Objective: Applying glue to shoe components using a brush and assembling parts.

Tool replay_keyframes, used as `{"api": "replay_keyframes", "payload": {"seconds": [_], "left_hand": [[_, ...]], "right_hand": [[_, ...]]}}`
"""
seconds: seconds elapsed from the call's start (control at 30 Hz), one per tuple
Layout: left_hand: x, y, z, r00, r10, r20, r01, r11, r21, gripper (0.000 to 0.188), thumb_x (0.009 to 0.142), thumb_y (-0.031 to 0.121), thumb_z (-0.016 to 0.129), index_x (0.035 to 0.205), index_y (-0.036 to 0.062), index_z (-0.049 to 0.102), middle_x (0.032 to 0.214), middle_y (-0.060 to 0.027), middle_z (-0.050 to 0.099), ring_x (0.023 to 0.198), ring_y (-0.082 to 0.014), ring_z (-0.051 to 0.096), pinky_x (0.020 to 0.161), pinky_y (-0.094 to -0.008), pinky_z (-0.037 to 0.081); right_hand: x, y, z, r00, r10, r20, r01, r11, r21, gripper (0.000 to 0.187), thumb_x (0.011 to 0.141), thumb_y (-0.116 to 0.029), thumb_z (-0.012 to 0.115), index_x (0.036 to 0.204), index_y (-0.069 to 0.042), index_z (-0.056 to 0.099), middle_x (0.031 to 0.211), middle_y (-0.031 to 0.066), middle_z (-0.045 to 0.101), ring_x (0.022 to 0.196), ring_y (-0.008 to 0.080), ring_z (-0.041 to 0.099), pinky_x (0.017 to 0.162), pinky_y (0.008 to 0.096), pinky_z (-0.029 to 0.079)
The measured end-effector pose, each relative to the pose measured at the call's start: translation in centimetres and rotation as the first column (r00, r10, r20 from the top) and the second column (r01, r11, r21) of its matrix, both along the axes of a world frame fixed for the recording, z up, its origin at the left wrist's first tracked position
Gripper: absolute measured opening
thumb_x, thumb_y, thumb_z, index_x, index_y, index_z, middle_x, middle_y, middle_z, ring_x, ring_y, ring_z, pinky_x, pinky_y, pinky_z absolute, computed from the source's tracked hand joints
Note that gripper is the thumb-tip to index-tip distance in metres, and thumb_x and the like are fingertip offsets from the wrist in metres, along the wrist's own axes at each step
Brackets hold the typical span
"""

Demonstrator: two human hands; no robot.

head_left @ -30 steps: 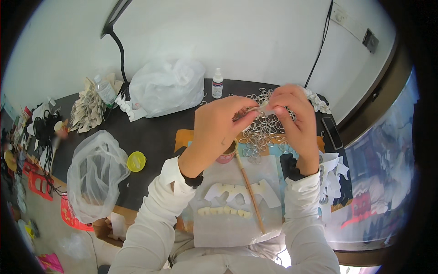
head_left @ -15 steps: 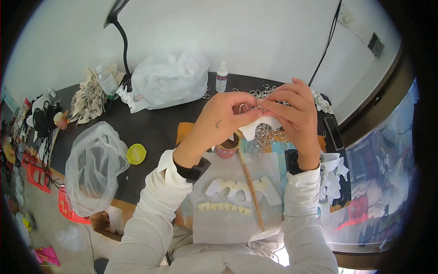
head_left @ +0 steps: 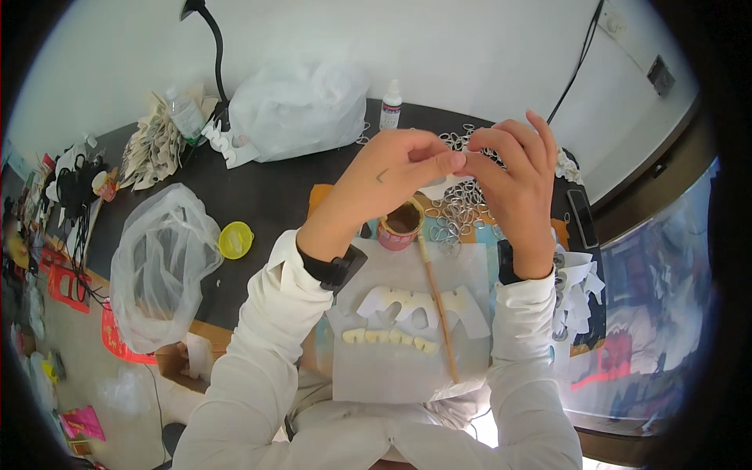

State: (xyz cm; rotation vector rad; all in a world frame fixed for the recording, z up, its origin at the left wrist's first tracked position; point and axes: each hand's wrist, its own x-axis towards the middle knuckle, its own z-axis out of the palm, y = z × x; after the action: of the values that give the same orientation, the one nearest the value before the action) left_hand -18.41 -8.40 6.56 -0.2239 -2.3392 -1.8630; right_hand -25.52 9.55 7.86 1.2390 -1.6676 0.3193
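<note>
Above the far part of the work sheet, my left hand point(head_left: 392, 172) is closed in a pinch, with a white cut-out piece point(head_left: 445, 188) showing under its thumb. My right hand point(head_left: 518, 176) meets it at the fingertips. Its thumb and index finger are pressed together on something too small to make out, while the other fingers are raised. Behind and below the hands lies a heap of silvery metal rings point(head_left: 462, 205). Nearer me stands an open pot point(head_left: 401, 224) with brown contents. A wooden stick point(head_left: 439, 309) slants across white cut-out pieces point(head_left: 384, 301) and beside a cream scalloped strip point(head_left: 388, 338).
A pale sheet point(head_left: 368, 380) covers the near table. Left are a clear plastic bag point(head_left: 160, 270) and a yellow cup point(head_left: 235, 240). At the back stand a stuffed white bag point(head_left: 301, 110) and a small bottle point(head_left: 391, 106). Right lie a phone point(head_left: 580, 213) and white scraps point(head_left: 578, 290).
Both hands have risen slightly in the picture, and the view has shifted a little. My left hand's fingers have closed up; the metal ring seen at them before is hidden now.
</note>
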Motion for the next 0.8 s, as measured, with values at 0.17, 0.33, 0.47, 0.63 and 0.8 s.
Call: {"api": "replay_keyframes", "payload": {"seconds": [0.17,0.33,0.47,0.63,0.8], "left_hand": [[-0.5,0.3,-0.6,0.985,0.048,-0.166,-0.032,0.995,0.099,0.039,0.094,0.038,0.063,0.088,-0.0004,0.070,0.069,-0.0008,0.064,0.062,-0.0071,0.055,0.054,-0.0248,0.039],[-0.1,0.8,-0.3,0.991,0.096,-0.093,-0.080,0.984,0.162,0.035,0.094,0.033,0.066,0.084,0.0001,0.069,0.070,0.0002,0.061,0.063,-0.0068,0.056,0.057,-0.0214,0.040],[0.8,1.1,1.0,0.990,0.128,-0.063,-0.112,0.970,0.216,0.030,0.093,0.026,0.068,0.083,-0.0021,0.070,0.070,-0.0008,0.061,0.062,-0.0061,0.055,0.057,-0.0209,0.041],[1.0,1.2,0.9,0.974,0.152,-0.169,-0.077,0.921,0.382,0.026,0.092,0.023,0.068,0.087,-0.0026,0.071,0.071,-0.0010,0.062,0.062,-0.0061,0.056,0.058,-0.0205,0.044],[2.2,1.3,1.8,0.899,0.339,-0.277,-0.266,0.925,0.270,0.021,0.092,0.019,0.069,0.092,-0.0024,0.071,0.074,-0.0016,0.066,0.063,-0.0057,0.057,0.059,-0.0201,0.045]], "right_hand": [[-0.2,-0.2,-0.3,1.000,0.018,-0.019,-0.019,0.998,-0.064,0.018,0.062,-0.015,0.073,0.076,-0.017,0.061,0.093,-0.0064,0.060,0.097,0.0184,0.056,0.101,0.0477,0.042],[0.2,-0.4,-0.6,0.999,0.005,-0.039,-0.011,0.990,-0.142,0.018,0.064,-0.012,0.072,0.077,-0.016,0.060,0.091,-0.0038,0.060,0.093,0.0193,0.056,0.099,0.0477,0.041],[0.8,0.2,-0.5,0.995,0.078,-0.054,-0.087,0.977,-0.197,0.019,0.063,-0.012,0.072,0.077,-0.017,0.060,0.087,-0.0016,0.060,0.089,0.0198,0.057,0.098,0.0467,0.041],[0.1,0.2,-0.7,0.989,0.136,-0.053,-0.145,0.958,-0.246,0.017,0.065,-0.014,0.073,0.075,-0.016,0.060,0.086,-0.0008,0.062,0.088,0.0219,0.057,0.098,0.0461,0.040],[1.4,-0.2,-0.2,0.981,0.176,0.079,-0.154,0.960,-0.233,0.019,0.069,-0.016,0.078,0.076,-0.014,0.061,0.087,0.0003,0.065,0.087,0.0239,0.057,0.096,0.0452,0.041]]}}
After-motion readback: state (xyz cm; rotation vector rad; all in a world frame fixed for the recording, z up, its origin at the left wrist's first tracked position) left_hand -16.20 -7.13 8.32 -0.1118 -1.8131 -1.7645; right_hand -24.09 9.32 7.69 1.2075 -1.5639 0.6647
